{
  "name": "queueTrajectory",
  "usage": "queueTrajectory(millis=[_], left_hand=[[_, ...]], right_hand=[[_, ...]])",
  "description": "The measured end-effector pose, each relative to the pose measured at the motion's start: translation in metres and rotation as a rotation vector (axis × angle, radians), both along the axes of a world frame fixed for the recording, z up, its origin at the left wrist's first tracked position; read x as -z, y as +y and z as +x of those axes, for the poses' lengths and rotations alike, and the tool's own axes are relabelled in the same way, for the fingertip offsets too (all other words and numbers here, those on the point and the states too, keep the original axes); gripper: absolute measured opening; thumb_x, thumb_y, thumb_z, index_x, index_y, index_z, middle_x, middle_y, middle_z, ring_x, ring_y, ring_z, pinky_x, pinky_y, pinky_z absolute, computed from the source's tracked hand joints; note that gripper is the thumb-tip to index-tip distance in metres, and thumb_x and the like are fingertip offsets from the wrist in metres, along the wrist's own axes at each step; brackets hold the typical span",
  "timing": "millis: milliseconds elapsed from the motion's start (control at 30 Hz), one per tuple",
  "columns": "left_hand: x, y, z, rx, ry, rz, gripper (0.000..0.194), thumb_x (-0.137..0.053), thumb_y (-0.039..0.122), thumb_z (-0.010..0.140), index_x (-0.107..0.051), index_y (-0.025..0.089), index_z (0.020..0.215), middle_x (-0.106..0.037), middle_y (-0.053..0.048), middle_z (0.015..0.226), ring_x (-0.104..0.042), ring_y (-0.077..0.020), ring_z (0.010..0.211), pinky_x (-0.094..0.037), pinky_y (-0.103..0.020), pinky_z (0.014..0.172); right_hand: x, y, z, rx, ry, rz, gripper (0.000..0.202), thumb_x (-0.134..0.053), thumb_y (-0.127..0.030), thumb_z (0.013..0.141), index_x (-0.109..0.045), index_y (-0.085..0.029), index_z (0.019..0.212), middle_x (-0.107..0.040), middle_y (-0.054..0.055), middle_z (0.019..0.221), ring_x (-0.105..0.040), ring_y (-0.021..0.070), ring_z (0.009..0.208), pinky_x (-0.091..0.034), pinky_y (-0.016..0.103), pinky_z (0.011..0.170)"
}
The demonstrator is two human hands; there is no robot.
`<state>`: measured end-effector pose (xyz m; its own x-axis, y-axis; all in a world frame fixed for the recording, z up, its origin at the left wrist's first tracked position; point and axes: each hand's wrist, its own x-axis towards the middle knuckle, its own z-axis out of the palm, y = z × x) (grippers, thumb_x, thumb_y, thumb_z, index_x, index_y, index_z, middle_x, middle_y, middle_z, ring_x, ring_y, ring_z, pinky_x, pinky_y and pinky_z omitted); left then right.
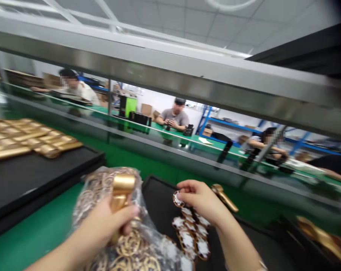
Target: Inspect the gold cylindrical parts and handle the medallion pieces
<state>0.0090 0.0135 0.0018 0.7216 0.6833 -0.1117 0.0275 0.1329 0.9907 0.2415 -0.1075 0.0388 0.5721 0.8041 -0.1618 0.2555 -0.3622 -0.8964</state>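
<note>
My left hand (pixel 102 229) grips a gold metal cap-like part (pixel 121 190) upright above a clear plastic bag (pixel 147 241) full of small round gold-and-brown badges. My right hand (pixel 202 201) pinches one small round badge (pixel 178 198) between thumb and fingertips, just right of the gold part. Under that hand, several white-backed badges (pixel 191 235) lie in a loose pile on a black tray (pixel 159 199). Another gold part (pixel 224 196) lies behind my right hand.
A black tray (pixel 32 177) at the left carries rows of gold parts (pixel 26 137). More gold parts (pixel 322 237) lie at the lower right. A green conveyor (pixel 147 158) and a steel shelf rail (pixel 170 75) run across. Three other people sit working beyond.
</note>
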Motion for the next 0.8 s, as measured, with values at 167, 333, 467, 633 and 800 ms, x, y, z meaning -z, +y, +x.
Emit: queueTrajectory(millis=[167,333,467,633,800], left_hand=[[-0.010,-0.003,0.000,0.115,-0.185,0.011,0.027,-0.079,0.032,0.072,-0.061,0.013,0.079,-0.057,-0.001,0.070,-0.049,-0.0118,0.066,-0.037,-0.023,0.064],[-0.011,0.003,-0.001,0.029,-0.307,-0.056,0.031,-0.082,0.032,0.072,-0.058,0.014,0.079,-0.056,0.000,0.073,-0.049,-0.0107,0.069,-0.039,-0.023,0.066],[-0.010,0.005,-0.001,0.063,-0.346,-0.171,0.029,-0.082,0.028,0.071,-0.059,0.013,0.081,-0.062,-0.003,0.075,-0.056,-0.0105,0.066,-0.043,-0.022,0.065],[-0.011,0.003,-0.001,0.062,-0.434,-0.374,0.041,-0.085,0.025,0.067,-0.048,0.016,0.082,-0.061,0.000,0.075,-0.061,-0.0093,0.065,-0.047,-0.017,0.058],[-0.013,0.002,-0.001,0.137,-0.470,-0.526,0.052,-0.087,0.025,0.063,-0.041,0.018,0.087,-0.059,0.001,0.076,-0.063,-0.0086,0.063,-0.047,-0.013,0.055]], right_hand=[[0.002,0.016,-0.061,-0.193,0.417,0.198,0.050,-0.081,-0.042,0.076,-0.061,-0.016,0.114,-0.067,0.005,0.103,-0.065,0.0131,0.087,-0.055,0.025,0.080],[0.009,0.018,-0.074,-0.202,0.503,0.205,0.054,-0.086,-0.044,0.071,-0.063,-0.022,0.115,-0.069,0.007,0.110,-0.066,0.0165,0.100,-0.055,0.021,0.086],[0.010,0.017,-0.070,-0.214,0.468,0.221,0.052,-0.086,-0.043,0.071,-0.066,-0.024,0.116,-0.068,0.007,0.113,-0.066,0.0208,0.107,-0.056,0.020,0.088],[0.015,0.016,-0.066,-0.289,0.432,0.275,0.052,-0.086,-0.036,0.072,-0.066,-0.037,0.120,-0.071,0.002,0.115,-0.067,0.0176,0.108,-0.056,0.017,0.090],[0.022,0.017,-0.070,-0.409,0.396,0.339,0.049,-0.083,-0.034,0.076,-0.064,-0.042,0.120,-0.058,0.000,0.139,-0.062,0.0225,0.120,-0.057,0.022,0.094]])
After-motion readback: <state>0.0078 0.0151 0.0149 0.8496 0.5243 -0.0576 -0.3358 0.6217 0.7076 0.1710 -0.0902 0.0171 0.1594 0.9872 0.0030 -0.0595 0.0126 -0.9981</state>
